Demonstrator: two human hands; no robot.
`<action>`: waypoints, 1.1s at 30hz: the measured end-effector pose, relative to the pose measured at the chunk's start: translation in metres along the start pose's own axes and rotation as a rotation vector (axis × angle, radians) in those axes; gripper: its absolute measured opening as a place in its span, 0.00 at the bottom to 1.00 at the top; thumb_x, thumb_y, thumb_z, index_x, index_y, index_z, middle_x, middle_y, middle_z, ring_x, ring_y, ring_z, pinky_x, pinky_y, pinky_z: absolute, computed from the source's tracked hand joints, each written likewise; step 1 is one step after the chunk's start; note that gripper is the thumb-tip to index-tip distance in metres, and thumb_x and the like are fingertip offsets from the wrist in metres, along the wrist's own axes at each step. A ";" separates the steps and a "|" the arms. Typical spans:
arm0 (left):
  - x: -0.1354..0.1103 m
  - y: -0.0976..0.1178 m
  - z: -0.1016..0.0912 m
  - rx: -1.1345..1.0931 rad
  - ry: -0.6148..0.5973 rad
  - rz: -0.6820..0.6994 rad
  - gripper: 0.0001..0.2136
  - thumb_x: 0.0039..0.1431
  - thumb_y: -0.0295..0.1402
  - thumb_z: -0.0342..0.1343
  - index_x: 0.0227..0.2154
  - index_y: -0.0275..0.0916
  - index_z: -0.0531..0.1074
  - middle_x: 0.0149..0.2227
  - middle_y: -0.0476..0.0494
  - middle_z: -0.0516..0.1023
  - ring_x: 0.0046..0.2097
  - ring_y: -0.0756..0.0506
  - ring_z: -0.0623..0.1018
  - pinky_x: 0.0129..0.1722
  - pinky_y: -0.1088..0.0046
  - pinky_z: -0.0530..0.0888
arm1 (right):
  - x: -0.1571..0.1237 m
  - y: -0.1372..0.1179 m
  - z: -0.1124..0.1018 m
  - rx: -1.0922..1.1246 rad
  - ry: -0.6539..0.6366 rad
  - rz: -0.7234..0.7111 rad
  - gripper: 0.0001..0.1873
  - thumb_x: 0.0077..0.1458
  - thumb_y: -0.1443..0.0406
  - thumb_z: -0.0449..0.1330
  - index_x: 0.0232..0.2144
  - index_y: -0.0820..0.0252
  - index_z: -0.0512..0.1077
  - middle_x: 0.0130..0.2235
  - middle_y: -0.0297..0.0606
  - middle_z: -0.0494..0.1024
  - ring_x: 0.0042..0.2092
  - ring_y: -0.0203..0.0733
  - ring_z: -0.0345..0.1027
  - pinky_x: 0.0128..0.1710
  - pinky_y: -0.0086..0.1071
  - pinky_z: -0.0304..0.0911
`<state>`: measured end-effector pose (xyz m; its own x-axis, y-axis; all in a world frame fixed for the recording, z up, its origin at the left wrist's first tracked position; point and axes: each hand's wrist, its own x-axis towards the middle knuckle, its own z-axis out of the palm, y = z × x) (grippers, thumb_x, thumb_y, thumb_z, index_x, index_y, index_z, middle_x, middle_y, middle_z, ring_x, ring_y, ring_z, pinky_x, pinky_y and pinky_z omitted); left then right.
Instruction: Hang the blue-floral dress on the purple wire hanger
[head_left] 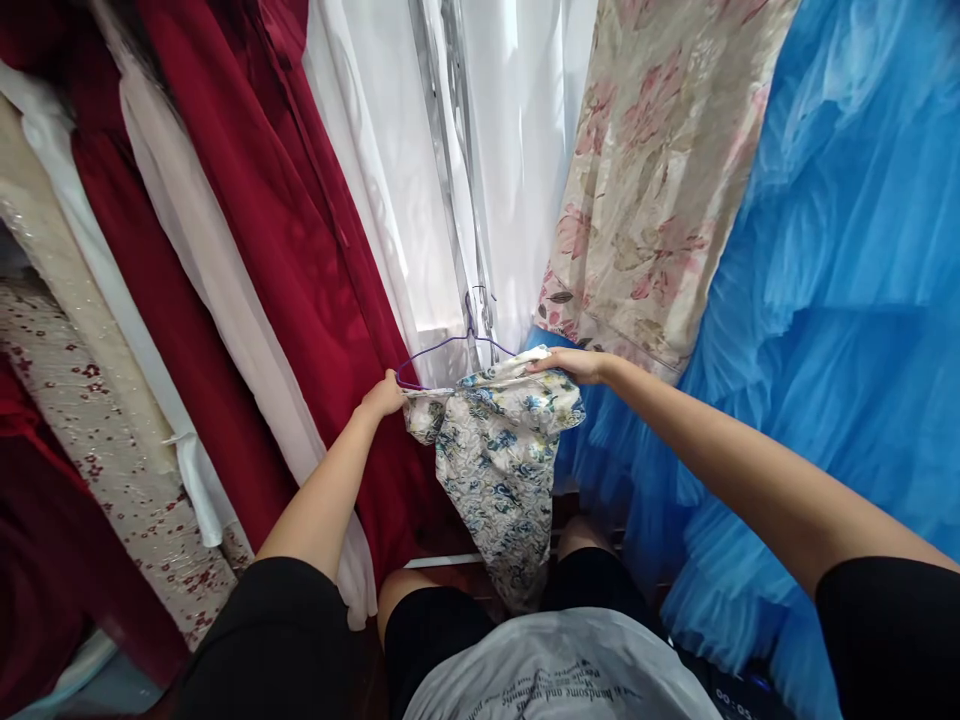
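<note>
A white dress with blue and yellow flowers (499,470) hangs down in front of me, narrowing toward my knees. Its top is on a thin purple hanger (442,345), whose hook points up at the white curtain. My left hand (384,396) is closed at the hanger's left end and the dress's left shoulder. At the other shoulder, my right hand (574,364) grips the fabric, thumb and fingers pressed on its upper edge. The hanger's right end is hidden under the cloth there.
Long dark red gowns (277,200) and a pale pink one (202,230) hang at left. White curtain-like cloth (517,130) fills the back. To the right hang a beige floral dress (660,190) and ruffled blue tulle (840,400).
</note>
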<state>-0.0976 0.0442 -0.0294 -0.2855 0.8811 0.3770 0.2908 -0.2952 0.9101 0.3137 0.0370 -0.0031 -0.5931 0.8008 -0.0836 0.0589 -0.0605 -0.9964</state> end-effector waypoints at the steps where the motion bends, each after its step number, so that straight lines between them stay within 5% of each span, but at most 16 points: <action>1: -0.001 -0.001 -0.001 0.056 -0.007 0.014 0.11 0.48 0.23 0.65 0.29 0.41 0.68 0.23 0.48 0.70 0.40 0.39 0.76 0.48 0.65 0.68 | 0.000 -0.001 0.000 -0.001 0.009 0.006 0.11 0.47 0.68 0.70 0.36 0.66 0.78 0.35 0.48 0.85 0.32 0.47 0.80 0.32 0.33 0.77; 5: -0.001 0.003 -0.002 0.311 -0.036 0.096 0.13 0.45 0.16 0.62 0.29 0.41 0.71 0.26 0.44 0.72 0.51 0.34 0.72 0.58 0.55 0.60 | 0.001 -0.006 0.000 -0.017 0.032 0.051 0.12 0.47 0.69 0.70 0.37 0.66 0.78 0.36 0.49 0.85 0.32 0.48 0.80 0.32 0.34 0.77; 11: 0.004 0.021 0.000 0.517 -0.129 0.291 0.10 0.51 0.21 0.57 0.34 0.42 0.76 0.48 0.37 0.78 0.61 0.31 0.64 0.64 0.47 0.50 | 0.000 -0.003 -0.014 -0.029 0.040 -0.014 0.12 0.46 0.68 0.71 0.35 0.66 0.78 0.36 0.49 0.84 0.36 0.48 0.79 0.34 0.33 0.75; 19: 0.009 0.055 0.044 0.644 -0.376 0.484 0.19 0.63 0.34 0.52 0.56 0.42 0.71 0.58 0.43 0.75 0.60 0.40 0.72 0.63 0.64 0.64 | -0.001 0.020 -0.015 -0.112 0.212 -0.155 0.16 0.44 0.59 0.74 0.33 0.59 0.76 0.34 0.38 0.82 0.35 0.42 0.75 0.34 0.30 0.70; 24: 0.009 0.047 0.055 0.726 -0.281 0.387 0.24 0.59 0.34 0.56 0.58 0.37 0.67 0.62 0.34 0.69 0.63 0.35 0.69 0.63 0.57 0.63 | -0.008 0.028 -0.011 -0.225 0.353 -0.167 0.25 0.41 0.47 0.74 0.23 0.59 0.71 0.21 0.30 0.72 0.25 0.35 0.65 0.24 0.28 0.58; 27: 0.008 0.036 0.046 0.756 -0.157 0.269 0.26 0.55 0.34 0.59 0.57 0.33 0.67 0.60 0.26 0.68 0.62 0.30 0.68 0.62 0.51 0.63 | -0.019 0.019 -0.011 -0.226 0.296 -0.148 0.25 0.42 0.46 0.73 0.21 0.61 0.73 0.22 0.34 0.75 0.25 0.37 0.67 0.24 0.29 0.60; 33: 0.006 0.026 0.040 0.691 -0.188 0.120 0.14 0.50 0.30 0.61 0.41 0.33 0.76 0.37 0.35 0.81 0.41 0.36 0.80 0.45 0.62 0.75 | -0.041 -0.032 0.002 0.053 0.279 -0.180 0.14 0.52 0.57 0.70 0.30 0.64 0.78 0.30 0.45 0.83 0.28 0.45 0.76 0.31 0.35 0.73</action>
<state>-0.0554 0.0564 -0.0102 -0.0712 0.9243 0.3750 0.8386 -0.1481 0.5242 0.3344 0.0045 0.0318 -0.3466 0.9334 0.0925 -0.0727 0.0716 -0.9948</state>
